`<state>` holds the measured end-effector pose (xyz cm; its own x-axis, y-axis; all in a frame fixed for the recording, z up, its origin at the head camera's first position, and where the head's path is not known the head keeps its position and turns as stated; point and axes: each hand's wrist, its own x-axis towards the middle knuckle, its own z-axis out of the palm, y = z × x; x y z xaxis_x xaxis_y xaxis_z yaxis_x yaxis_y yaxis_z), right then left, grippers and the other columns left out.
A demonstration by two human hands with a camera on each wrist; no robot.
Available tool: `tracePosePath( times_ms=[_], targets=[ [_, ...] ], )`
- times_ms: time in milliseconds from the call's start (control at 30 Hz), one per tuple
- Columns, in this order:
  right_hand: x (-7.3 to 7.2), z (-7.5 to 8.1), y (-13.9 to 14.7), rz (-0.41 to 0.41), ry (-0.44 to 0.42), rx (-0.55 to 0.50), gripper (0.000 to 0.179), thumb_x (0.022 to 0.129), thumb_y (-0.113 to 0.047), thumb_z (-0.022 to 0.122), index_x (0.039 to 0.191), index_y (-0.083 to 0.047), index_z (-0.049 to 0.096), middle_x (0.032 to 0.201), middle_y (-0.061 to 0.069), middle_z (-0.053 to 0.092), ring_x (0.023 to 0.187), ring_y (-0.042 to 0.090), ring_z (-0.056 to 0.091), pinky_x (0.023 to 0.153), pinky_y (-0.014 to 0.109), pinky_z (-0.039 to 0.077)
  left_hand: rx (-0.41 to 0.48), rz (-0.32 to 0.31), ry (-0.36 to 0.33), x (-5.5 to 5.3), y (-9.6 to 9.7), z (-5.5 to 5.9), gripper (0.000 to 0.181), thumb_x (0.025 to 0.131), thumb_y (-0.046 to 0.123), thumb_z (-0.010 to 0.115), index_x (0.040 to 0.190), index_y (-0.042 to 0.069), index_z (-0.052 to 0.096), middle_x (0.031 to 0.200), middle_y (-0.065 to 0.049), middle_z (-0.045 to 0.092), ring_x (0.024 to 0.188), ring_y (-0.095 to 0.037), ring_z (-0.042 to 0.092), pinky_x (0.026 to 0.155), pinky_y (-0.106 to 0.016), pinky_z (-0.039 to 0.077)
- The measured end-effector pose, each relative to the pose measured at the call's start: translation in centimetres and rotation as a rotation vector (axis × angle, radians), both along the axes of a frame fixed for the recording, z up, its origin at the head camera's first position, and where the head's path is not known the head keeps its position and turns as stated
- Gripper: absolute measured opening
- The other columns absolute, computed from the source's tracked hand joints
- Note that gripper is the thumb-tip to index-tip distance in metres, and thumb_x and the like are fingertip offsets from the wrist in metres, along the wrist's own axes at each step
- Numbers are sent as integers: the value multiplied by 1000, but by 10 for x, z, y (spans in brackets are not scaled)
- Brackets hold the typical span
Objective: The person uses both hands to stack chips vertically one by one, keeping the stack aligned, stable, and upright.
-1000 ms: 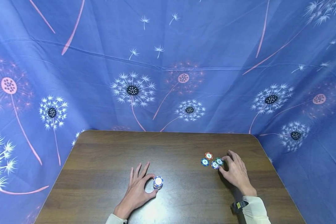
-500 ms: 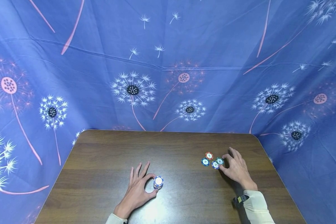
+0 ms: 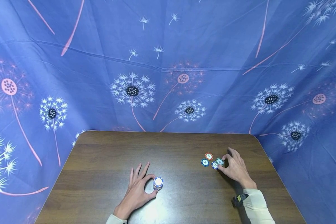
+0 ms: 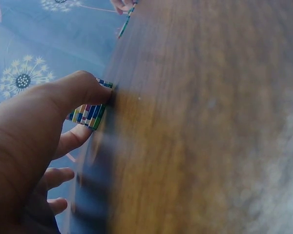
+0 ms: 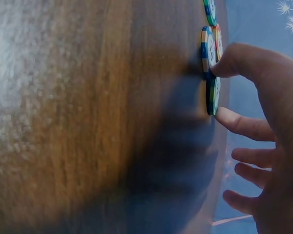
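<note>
Near the middle of the table, my left hand pinches a short stack of poker chips between thumb and forefinger, its other fingers stretched out. The left wrist view shows the stack's striped, many-coloured edges. To the right, my right hand holds a green poker chip by its rim with thumb and forefinger. That chip overlaps or touches a blue-and-white chip, close under the thumb. A red chip and a blue-green chip lie flat just left of these.
The brown wooden table has rounded far corners. A blue cloth with dandelion prints hangs behind it and along both sides. On the right wrist is a dark strap.
My right hand has shifted very slightly, its fingers staying at the green poker chip. The left hand and the stack have stayed in place.
</note>
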<state>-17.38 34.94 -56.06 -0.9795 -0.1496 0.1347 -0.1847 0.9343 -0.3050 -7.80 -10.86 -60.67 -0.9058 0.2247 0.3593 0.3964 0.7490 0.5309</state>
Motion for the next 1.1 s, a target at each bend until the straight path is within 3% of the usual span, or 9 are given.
tracePosePath(
  times_ms=[300,1100],
  targets=[
    [-1,-4,1,-44,8,12,38,78,-38,85,95,-8,68,163,39,32,151,66,20,112,85,29,4,-3,13,1,1,2,41,68,33,89,106,28,73,164,-18,48,151,-56,36,120,-78,16],
    [19,-10,-10,37,169,-14,35,69,-32,91,85,-14,66,156,35,46,147,58,38,108,79,38,7,-2,7,2,1,2,42,69,33,89,107,26,73,164,-19,49,151,-55,36,121,-78,15]
  ],
)
